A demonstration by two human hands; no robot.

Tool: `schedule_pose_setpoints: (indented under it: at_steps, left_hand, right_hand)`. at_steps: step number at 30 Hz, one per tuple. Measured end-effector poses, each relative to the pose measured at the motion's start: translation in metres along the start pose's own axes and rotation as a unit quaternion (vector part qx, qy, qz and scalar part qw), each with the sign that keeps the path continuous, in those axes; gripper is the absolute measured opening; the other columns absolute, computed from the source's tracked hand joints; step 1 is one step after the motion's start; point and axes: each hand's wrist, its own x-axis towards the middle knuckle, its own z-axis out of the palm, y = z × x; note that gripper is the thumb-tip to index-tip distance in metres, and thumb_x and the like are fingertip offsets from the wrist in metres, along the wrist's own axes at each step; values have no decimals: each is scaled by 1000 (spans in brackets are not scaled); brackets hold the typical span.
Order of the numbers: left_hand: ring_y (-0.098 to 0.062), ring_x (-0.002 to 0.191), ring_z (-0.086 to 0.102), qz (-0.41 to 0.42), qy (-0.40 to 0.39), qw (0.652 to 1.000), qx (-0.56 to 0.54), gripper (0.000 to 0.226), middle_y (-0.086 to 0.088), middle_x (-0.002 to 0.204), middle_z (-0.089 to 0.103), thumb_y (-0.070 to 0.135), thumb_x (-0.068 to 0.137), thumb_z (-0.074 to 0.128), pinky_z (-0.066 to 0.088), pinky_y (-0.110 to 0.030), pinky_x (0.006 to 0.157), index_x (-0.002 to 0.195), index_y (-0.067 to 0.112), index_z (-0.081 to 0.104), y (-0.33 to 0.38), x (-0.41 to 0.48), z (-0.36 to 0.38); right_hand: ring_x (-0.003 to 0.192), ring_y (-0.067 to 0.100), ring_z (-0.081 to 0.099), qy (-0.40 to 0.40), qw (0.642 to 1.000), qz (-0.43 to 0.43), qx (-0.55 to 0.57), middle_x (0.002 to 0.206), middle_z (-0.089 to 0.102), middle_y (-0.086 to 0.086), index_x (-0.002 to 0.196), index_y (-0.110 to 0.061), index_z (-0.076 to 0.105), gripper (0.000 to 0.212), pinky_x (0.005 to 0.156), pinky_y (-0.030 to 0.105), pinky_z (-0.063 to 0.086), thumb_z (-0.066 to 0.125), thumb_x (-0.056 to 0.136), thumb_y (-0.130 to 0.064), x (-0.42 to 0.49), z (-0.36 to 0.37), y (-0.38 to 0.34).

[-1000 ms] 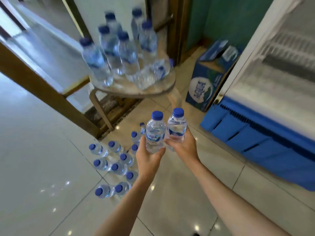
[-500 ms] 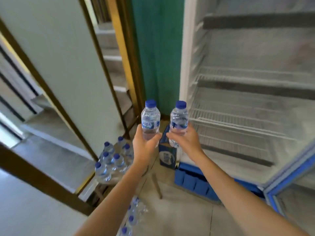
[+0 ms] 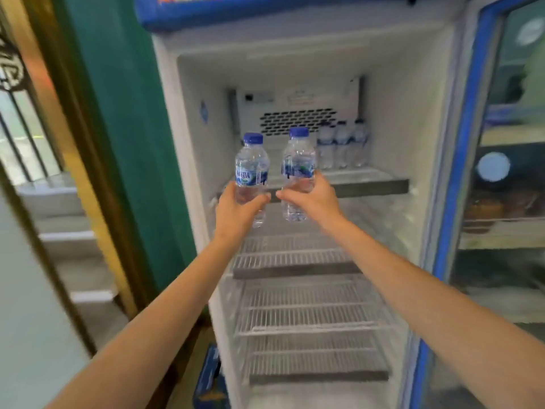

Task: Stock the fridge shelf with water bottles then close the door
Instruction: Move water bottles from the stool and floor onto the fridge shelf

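Seen from the person's head, an open fridge (image 3: 398, 113) stands ahead, its glass door (image 3: 469, 143) swung out to the right. The left hand (image 3: 236, 208) curls its fingers around the lower half of a small water bottle (image 3: 251, 166) with a blue cap. The right hand (image 3: 312, 199) grips a second bottle (image 3: 298, 160) just beside it. Both bottles are upright, held in front of the top shelf (image 3: 368, 184). A row of bottles (image 3: 342, 149) stands at that shelf's back right. Wire shelves (image 3: 295, 258) lie below.
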Motion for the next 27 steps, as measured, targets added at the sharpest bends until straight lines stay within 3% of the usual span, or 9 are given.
schedule_pose_setpoints:
  at_steps: [7,11,17,20,24,26,27]
  left_hand:
    - [-25,85,68,5,-28,997,-65,39,-10,98,67,12,79,72,58,-37,75,114,3,57,10,106,72]
    - [-13,75,67,-23,-59,995,-79,39,-9,102,67,11,79,72,56,-33,68,115,7,58,-1,155,103]
    - [-29,100,64,-76,-108,989,-61,48,-7,109,67,14,74,77,50,-52,92,116,16,54,-37,224,139]
    - [-27,101,62,-63,-124,989,-60,46,-8,110,66,11,75,75,49,-43,92,116,14,55,-53,250,151]
    - [-22,86,61,-60,-126,988,-72,36,-7,95,65,2,74,74,47,-26,72,106,11,60,-73,287,170]
    - [-21,82,63,-68,-143,985,-62,32,-7,93,67,3,74,75,49,-25,65,102,11,61,-86,304,182]
    - [-23,86,65,-80,-151,983,-63,34,-8,97,68,5,74,76,54,-30,71,105,9,63,-92,312,188]
  right_hand:
    - [96,22,69,46,999,-4,3,103,71,2,111,-17,60,79,92,45,54,87,41,-44,124,-62,-3]
    - [98,23,68,45,999,24,1,107,71,5,118,-12,59,70,92,44,55,90,57,-22,176,-82,10]
    - [92,25,70,34,996,80,-22,104,72,8,106,-10,65,43,87,44,57,84,68,-15,229,-88,51]
    - [95,26,69,26,996,85,-24,106,71,9,102,-11,65,34,85,39,57,80,72,-8,242,-85,66]
    - [90,23,69,21,994,105,11,95,71,6,110,-3,64,38,62,23,54,76,74,0,258,-75,82]
    - [87,19,69,8,995,96,19,94,71,4,113,-4,62,40,62,21,54,74,75,2,269,-71,93]
    - [89,19,69,5,995,94,29,97,72,5,114,-5,61,41,63,21,56,74,75,3,273,-70,98]
